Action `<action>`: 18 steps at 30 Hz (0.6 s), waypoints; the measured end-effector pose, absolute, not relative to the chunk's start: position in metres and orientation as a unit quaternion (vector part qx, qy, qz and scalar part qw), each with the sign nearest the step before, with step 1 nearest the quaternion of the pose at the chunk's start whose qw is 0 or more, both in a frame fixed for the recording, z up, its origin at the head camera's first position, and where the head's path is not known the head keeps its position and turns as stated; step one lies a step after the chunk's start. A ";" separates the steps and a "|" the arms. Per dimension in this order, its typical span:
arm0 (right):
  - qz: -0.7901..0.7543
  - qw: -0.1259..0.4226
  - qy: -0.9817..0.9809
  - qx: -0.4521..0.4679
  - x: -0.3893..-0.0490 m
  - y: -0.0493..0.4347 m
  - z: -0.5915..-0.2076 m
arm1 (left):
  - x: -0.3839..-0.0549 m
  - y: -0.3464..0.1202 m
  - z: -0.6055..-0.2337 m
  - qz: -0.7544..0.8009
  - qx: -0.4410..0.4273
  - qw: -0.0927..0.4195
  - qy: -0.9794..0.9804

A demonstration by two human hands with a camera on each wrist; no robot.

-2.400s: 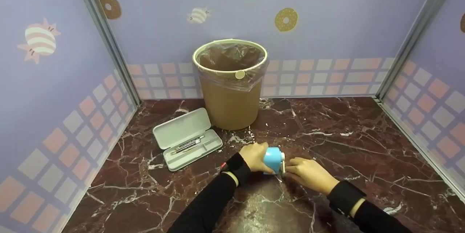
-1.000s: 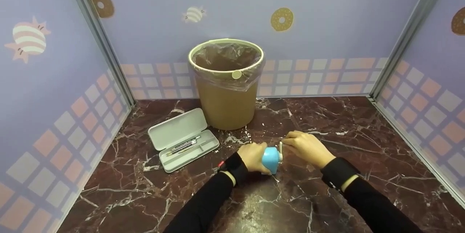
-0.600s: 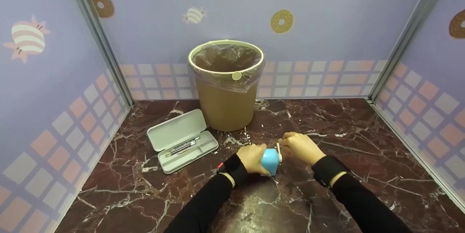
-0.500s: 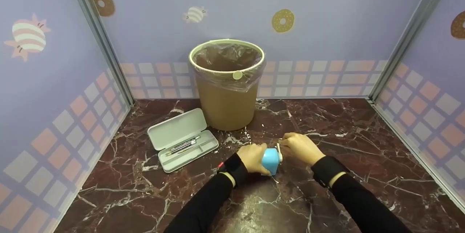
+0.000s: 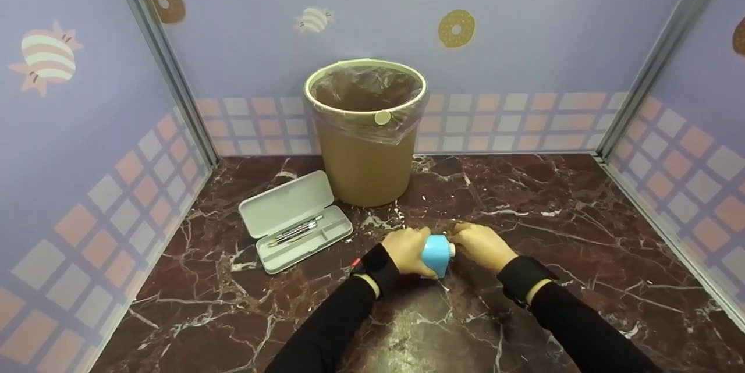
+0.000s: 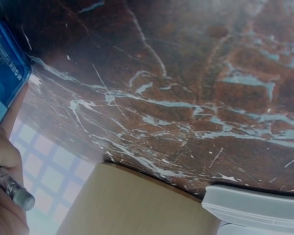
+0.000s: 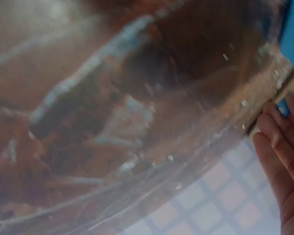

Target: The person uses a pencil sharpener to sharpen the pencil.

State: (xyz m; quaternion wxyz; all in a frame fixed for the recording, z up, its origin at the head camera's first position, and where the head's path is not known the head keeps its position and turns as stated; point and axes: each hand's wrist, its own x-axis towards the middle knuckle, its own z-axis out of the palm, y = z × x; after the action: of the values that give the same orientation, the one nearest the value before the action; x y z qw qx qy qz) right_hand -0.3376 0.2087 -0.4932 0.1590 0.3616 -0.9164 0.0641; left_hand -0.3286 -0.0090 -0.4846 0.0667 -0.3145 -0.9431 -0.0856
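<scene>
The blue sharpener [image 5: 435, 254] was between the two hands, its line from body to pale hub [image 5: 452, 249] running crosswise, from left to right. The left hand [image 5: 405, 252] was nearer, right against the body, with fingers curled firmly round it; in the left wrist view the end of a pencil [image 6: 14, 188] also poked out from that hand. The right hand [image 5: 482, 246] was just beyond the hub, its thumb and forefinger closed in a pinch on a small blue knob [image 7: 282, 107], the other fingers loosely bent. I could not tell whether the sharpener's underside touched the table [image 5: 582, 291] or was held slightly above it. That table was dark red marble with white veins and a glossy patch near the person, and small pale flecks [image 7: 244, 103] lay scattered beyond the hands. To the left stood an open pencil case [image 5: 288, 201], pencils [image 5: 295, 232] lying in its tray, and behind it a brown bin [image 5: 366, 169] lined with a clear bag [image 5: 378, 128]. Lilac walls [image 5: 524, 29], printed with sweets and checks, closed in the back and both sides.
</scene>
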 end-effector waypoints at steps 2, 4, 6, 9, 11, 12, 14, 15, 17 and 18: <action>0.066 0.157 -0.915 0.366 -0.334 0.210 -0.497 | -0.329 -0.008 -0.484 -0.089 -0.313 0.063 -0.943; 0.073 0.149 -0.916 0.365 -0.330 0.211 -0.499 | -0.330 -0.007 -0.484 -0.090 -0.312 0.060 -0.944; 0.077 0.147 -0.915 0.367 -0.325 0.212 -0.501 | -0.331 -0.007 -0.484 -0.093 -0.312 0.057 -0.944; 0.076 0.143 -0.914 0.373 -0.318 0.213 -0.503 | -0.332 -0.007 -0.484 -0.099 -0.312 0.054 -0.943; 0.077 0.142 -0.911 0.380 -0.314 0.214 -0.503 | -0.331 -0.007 -0.485 -0.102 -0.313 0.054 -0.943; 0.080 0.138 -0.910 0.384 -0.312 0.214 -0.503 | -0.331 -0.007 -0.485 -0.103 -0.313 0.054 -0.943; 0.084 0.132 -0.907 0.392 -0.308 0.215 -0.502 | -0.331 -0.008 -0.486 -0.104 -0.314 0.055 -0.942; 0.087 0.131 -0.904 0.397 -0.306 0.215 -0.502 | -0.330 -0.008 -0.486 -0.104 -0.313 0.056 -0.942; 0.091 0.129 -0.900 0.407 -0.302 0.216 -0.501 | -0.330 -0.008 -0.486 -0.100 -0.311 0.055 -0.944; 0.091 0.129 -0.898 0.412 -0.300 0.217 -0.501 | -0.331 -0.008 -0.486 -0.101 -0.309 0.053 -0.944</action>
State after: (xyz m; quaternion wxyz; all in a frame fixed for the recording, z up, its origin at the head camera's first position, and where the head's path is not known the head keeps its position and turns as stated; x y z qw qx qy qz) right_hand -0.2998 0.2165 -0.5008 0.1291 0.4115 -0.8976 0.0914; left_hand -0.3305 -0.0077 -0.4864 0.0534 -0.3094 -0.9441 -0.1007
